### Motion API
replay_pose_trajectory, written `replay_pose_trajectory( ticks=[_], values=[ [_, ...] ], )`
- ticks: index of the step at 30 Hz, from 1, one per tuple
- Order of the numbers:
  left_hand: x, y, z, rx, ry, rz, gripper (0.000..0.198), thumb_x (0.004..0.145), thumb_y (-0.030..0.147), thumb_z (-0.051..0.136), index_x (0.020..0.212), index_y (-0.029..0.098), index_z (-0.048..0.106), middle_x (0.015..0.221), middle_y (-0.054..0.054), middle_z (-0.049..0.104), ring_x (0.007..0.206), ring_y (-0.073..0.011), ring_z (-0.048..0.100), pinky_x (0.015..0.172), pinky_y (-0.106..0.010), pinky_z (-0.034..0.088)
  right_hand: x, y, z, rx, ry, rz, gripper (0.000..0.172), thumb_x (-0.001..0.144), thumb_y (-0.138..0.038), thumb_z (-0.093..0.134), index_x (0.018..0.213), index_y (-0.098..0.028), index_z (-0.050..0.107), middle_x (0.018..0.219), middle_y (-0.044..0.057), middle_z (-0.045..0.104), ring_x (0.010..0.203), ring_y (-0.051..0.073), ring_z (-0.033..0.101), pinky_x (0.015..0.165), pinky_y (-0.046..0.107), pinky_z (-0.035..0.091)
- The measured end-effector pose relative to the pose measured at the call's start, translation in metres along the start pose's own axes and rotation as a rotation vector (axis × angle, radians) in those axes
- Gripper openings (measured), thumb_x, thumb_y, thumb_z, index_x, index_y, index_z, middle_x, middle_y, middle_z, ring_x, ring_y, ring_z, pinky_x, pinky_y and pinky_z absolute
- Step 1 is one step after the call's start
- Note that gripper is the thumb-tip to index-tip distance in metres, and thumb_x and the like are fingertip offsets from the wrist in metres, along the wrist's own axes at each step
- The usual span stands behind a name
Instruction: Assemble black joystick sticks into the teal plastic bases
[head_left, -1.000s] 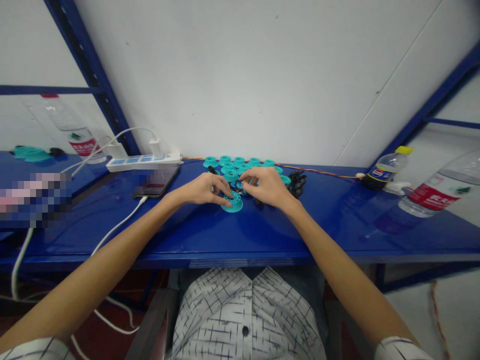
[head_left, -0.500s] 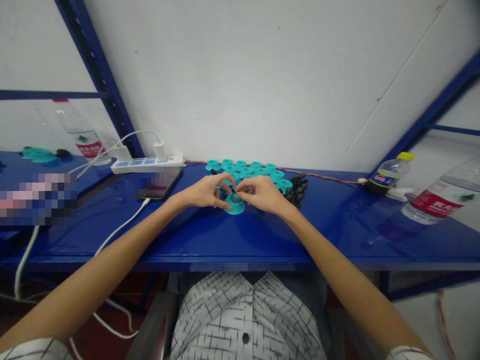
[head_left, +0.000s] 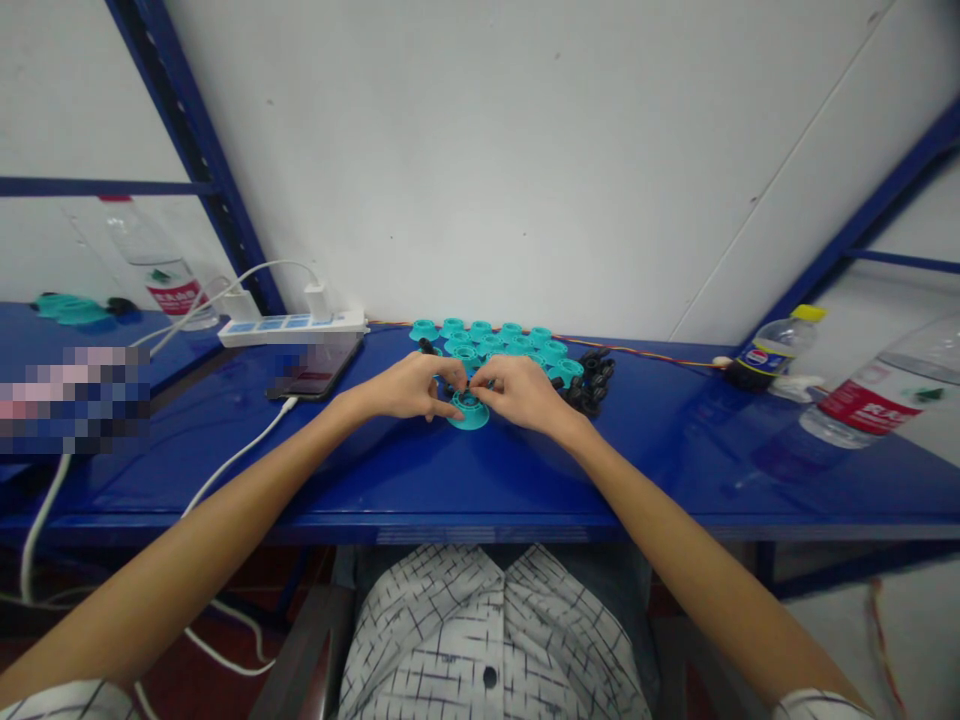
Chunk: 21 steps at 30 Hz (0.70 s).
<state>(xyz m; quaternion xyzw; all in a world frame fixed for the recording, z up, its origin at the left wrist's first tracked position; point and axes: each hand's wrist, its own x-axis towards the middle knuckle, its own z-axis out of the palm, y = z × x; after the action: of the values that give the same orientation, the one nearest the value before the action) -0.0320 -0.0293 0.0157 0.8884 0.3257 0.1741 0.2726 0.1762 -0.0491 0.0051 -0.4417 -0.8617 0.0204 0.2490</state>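
A teal round plastic piece with a wide flared base (head_left: 469,417) stands on the blue table between my hands. My left hand (head_left: 417,385) curves around its left side, with the thumb at its rim and the index finger arched above. Over the top opening, the fingertips of my right hand (head_left: 516,390) are pinched together on something small and dark that I cannot make out. Just behind my hands are several more teal flared pieces (head_left: 512,331) in rows. A heap of black plastic parts (head_left: 595,384) lies to the right of them.
A white power strip (head_left: 292,327) and a phone (head_left: 321,368) with a white cable lie on the left. Farther left stands a water bottle (head_left: 174,290). On the right are a cola bottle (head_left: 772,355) and a large water bottle (head_left: 862,410). Thin coloured wires (head_left: 637,353) run along the wall.
My left fingers have drawn in slightly over the teal piece. My right fingertips have shifted a little, still above its opening. The teal piece stays in place.
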Motion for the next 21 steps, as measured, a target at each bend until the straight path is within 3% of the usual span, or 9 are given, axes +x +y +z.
replay_pose_trajectory(
  ticks=[5,12,21],
  values=[
    [0.0014,0.0011,-0.0012,0.085,-0.009,0.003,0.028,0.076,0.037,0.074,0.093,0.016,0.069,0.054,0.004,0.063,0.053,-0.0123,0.062,0.06,-0.021,0.044,-0.0014,-0.006,0.0039,-0.132,-0.007,-0.005,0.02,0.085,-0.02,0.055,0.086,-0.021,0.075,0.091,0.006,0.069,0.08,0.018,0.06,0.064,0.027,0.036],
    [0.0027,-0.0026,-0.0018,0.156,0.011,0.02,0.028,0.074,0.037,0.075,0.092,0.016,0.074,0.069,-0.002,0.072,0.059,-0.0129,0.064,0.061,-0.02,0.043,0.0002,-0.0054,0.0023,-0.012,0.024,0.1,0.023,0.08,-0.018,0.058,0.098,-0.022,0.073,0.09,0.003,0.072,0.075,0.016,0.06,0.063,0.026,0.037],
    [0.0024,0.002,-0.0016,0.188,0.035,0.024,0.029,0.072,0.035,0.077,0.094,0.017,0.074,0.073,-0.001,0.071,0.061,-0.0127,0.063,0.061,-0.02,0.041,0.0026,-0.0014,0.0072,0.078,0.026,0.132,0.026,0.074,-0.015,0.057,0.091,-0.023,0.075,0.083,0.0,0.073,0.066,0.013,0.06,0.061,0.024,0.04]
  ],
)
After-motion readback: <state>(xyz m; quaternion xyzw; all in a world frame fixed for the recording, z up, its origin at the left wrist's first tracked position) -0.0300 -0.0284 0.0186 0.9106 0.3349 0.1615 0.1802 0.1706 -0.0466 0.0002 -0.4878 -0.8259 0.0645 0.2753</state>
